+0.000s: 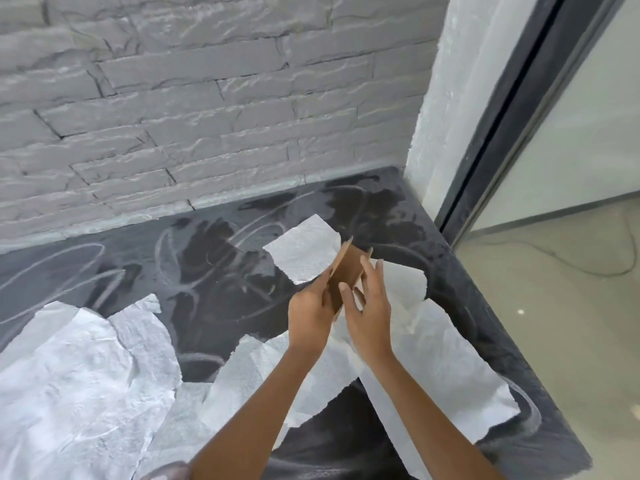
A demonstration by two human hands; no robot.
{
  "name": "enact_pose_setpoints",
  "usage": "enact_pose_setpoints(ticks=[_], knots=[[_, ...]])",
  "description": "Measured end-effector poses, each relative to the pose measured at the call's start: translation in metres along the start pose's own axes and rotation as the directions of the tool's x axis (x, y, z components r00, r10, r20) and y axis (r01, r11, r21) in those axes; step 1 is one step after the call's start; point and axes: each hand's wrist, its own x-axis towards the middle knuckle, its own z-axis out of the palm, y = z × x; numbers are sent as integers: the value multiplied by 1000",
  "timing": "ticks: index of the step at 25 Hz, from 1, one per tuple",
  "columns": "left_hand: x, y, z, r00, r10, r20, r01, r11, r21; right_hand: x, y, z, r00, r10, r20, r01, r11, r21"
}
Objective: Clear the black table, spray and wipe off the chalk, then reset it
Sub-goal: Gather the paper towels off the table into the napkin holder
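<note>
The black table (221,306) carries smeared white chalk swirls (180,244) and dark wet patches. Several torn white paper towel sheets (79,368) lie spread over it, one piece (304,251) near the back. Above the table's right part I hold a flattened brown cardboard tube (348,271). My left hand (310,310) grips its lower edge. My right hand (369,306) holds its right side, fingers curled around it. More towel lies beneath both forearms.
A grey stone-brick wall (207,116) runs along the table's back edge. A white pillar (446,116) and a dark-framed glass panel (571,133) stand at the right. Beyond the table's right edge is pale floor with a thin cable (588,268).
</note>
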Motion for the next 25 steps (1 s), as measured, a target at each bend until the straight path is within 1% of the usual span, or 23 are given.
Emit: enact_pose_setpoints(ticks=[2, 3, 4, 5, 7, 9, 11, 17, 19, 20, 21, 23, 24, 25], knots=[[3, -10, -19, 978, -114, -177, 87, 984, -153, 1, -18, 24, 991, -76, 109, 77, 997, 0], [4, -16, -27, 954, -186, -236, 136, 968, -210, 1, -27, 38, 982, -104, 160, 106, 994, -9], [3, -22, -34, 929, -260, -263, 192, 946, -260, 2, -32, 50, 973, -119, 199, 125, 992, -16], [1, -31, -43, 905, -324, -275, 243, 925, -292, 2, -36, 66, 960, -126, 249, 133, 991, -15], [-1, -53, -60, 879, -391, -272, 311, 904, -293, 4, -38, 94, 927, -129, 351, 147, 989, -25], [-1, -79, -73, 875, -420, -241, 368, 900, -232, 5, -33, 115, 887, -110, 448, 145, 988, -45], [-3, -102, -82, 879, -434, -198, 407, 899, -165, 2, -28, 131, 866, -76, 495, 120, 991, -59], [-10, -127, -90, 866, -489, -104, 476, 870, -124, -7, -16, 159, 825, -45, 563, 95, 994, -60], [-8, -128, -96, 876, -476, -73, 467, 877, -112, -3, -16, 154, 830, -66, 553, 133, 988, -82], [-8, -129, -100, 873, -481, -75, 470, 873, -131, 2, -16, 150, 852, -94, 514, 181, 976, -121], [-8, -128, -104, 862, -499, -92, 480, 861, -171, 10, -11, 144, 881, -141, 452, 247, 952, -184], [-12, -124, -106, 819, -555, -147, 505, 818, -274, 29, 12, 130, 905, -218, 366, 367, 835, -409], [-14, -123, -108, 801, -575, -170, 509, 802, -313, 39, 28, 124, 905, -221, 364, 396, 752, -527], [-17, -121, -108, 789, -587, -184, 511, 792, -335, 50, 43, 119, 900, -211, 382, 416, 677, -607]])
